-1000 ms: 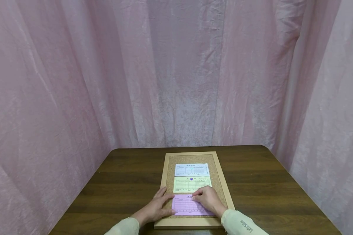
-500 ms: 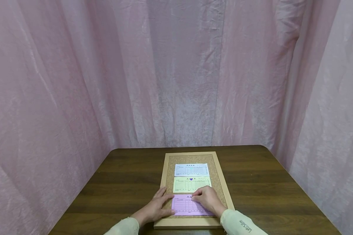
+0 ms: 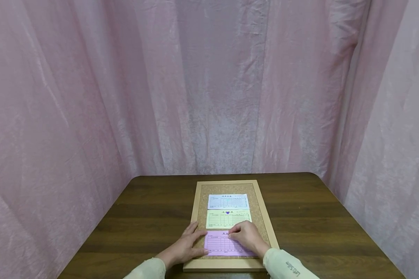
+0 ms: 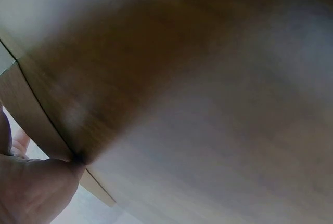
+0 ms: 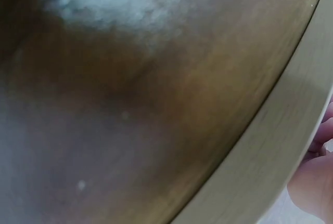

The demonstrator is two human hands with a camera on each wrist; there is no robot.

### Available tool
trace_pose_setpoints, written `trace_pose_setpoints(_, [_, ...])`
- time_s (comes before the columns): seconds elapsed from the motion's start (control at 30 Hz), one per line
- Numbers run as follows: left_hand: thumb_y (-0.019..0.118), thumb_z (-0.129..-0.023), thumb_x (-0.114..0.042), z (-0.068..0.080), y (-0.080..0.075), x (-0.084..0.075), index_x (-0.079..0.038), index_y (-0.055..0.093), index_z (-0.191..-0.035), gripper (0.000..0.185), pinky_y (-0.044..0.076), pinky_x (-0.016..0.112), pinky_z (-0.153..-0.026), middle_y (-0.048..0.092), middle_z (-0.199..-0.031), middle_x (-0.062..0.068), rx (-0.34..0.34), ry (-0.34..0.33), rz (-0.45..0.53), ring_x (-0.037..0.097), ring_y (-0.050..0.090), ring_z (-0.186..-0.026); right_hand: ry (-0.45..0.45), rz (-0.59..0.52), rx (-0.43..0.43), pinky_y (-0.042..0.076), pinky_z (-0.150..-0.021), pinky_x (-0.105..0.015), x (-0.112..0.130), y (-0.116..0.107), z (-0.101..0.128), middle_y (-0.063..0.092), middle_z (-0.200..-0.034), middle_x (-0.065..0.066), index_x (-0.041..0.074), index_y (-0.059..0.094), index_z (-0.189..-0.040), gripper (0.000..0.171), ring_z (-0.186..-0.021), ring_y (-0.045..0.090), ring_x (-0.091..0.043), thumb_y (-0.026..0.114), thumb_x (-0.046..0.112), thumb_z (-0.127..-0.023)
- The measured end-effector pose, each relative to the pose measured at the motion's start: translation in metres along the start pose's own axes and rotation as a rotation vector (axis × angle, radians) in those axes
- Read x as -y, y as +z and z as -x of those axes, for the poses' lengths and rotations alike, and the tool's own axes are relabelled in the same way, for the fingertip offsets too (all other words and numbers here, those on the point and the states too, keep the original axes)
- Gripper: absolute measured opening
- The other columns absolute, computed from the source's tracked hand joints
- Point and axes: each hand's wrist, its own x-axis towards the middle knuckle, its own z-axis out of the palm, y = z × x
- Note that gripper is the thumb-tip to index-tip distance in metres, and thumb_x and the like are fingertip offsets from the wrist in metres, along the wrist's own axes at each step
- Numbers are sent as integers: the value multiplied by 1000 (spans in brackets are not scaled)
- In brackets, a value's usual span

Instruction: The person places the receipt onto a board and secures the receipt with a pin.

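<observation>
1. Since the earlier frames, nothing has visibly shifted; both hands stay on the pink slip [image 3: 220, 245].
2. Head view: left hand [image 3: 186, 245] lies flat, fingers straight, on the slip's left edge; right hand [image 3: 246, 237], fingers curled, presses its top edge on the cork board [image 3: 260, 217].
3. Wrist views: only blurred table [image 4: 218, 104] and frame edge [image 5: 270, 151], with fingers at the margins.

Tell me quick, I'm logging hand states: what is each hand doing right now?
Left hand: open, fingers flat on the pink slip's left edge and the cork board.
Right hand: fingers curled at the slip's top edge; what it pinches cannot be told.
</observation>
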Motion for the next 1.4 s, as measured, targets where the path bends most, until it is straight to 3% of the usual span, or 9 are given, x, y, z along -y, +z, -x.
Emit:
trace_pose_setpoints(0.27, [78,-86,-38,-1,0,1,-7,56,-137,64,21,70,-108,20,-157,31,4,-3,-13,49,11,-146,-13,-24,1,47,-66,-29,-3,-1,-1,68,-73,7,8,76,-78,4,-69,57,-9,79,11,-79])
trace_pose_setpoints(1.17, [78,-86,-37,0,0,1,-7,56,-137,63,20,70,-108,20,-156,32,3,3,-5,50,10,-145,36,3,-2,45,-63,-28,-3,1,-2,64,-71,7,13,73,-73,9,-69,54,-11,72,5,-77])
trace_pose_setpoints(1.4, [78,-85,-37,-1,1,2,-6,56,-137,64,20,71,-108,20,-156,32,1,6,-7,50,10,-145,10,-4,-3,45,-63,-28,-3,1,-3,66,-72,7,12,74,-74,8,-69,54,-11,73,5,-76])
